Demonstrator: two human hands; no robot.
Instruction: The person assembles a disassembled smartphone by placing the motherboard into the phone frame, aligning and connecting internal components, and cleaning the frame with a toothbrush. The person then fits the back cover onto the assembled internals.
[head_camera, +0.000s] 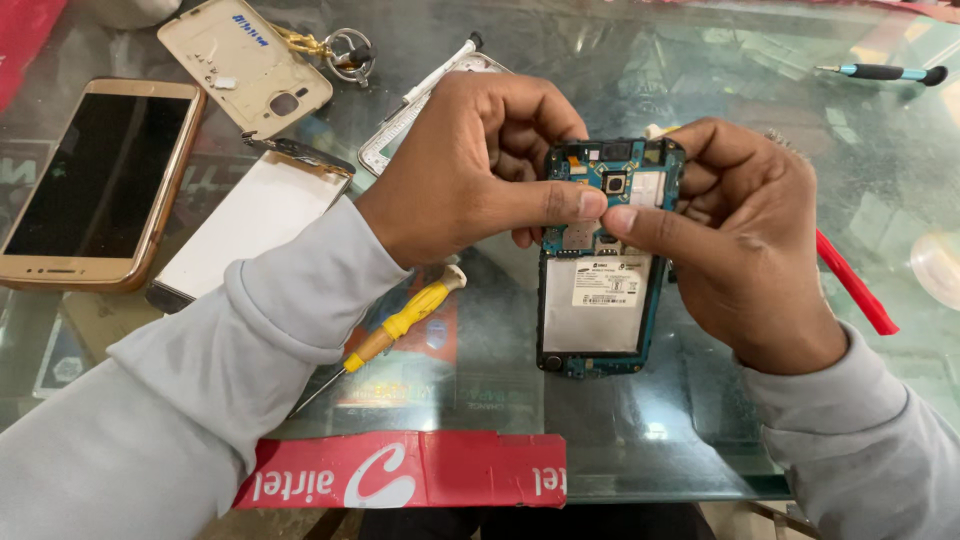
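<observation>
Opened phone (603, 262): back cover off, blue circuit board and silver battery panel exposed; held upright above the glass bench (700, 60), between both hands.

Left hand (470, 175): grip clenched on the opened phone's upper left edge, thumb pressed across the board just below the camera lens.

Right hand (745, 245): grip clenched on the upper right edge, thumb tip meeting the left thumb over the board.

Yellow screwdriver (400, 325): lying on the bench under the left wrist, tip pointing toward the near edge.

Gold phone (95, 185): face up, dark screen, far left.

Gold back cover (240, 65): inner side up, beyond the gold phone; key ring (345, 52) just beside it.

White panel (255, 220): flat, between the gold phone and the left forearm.

Red pry tool (858, 290): on the bench, partly hidden behind the right hand.

Teal-handled screwdriver (885, 72): far right corner, well apart.

Red cardboard strip (420, 470): along the near edge of the bench.
</observation>
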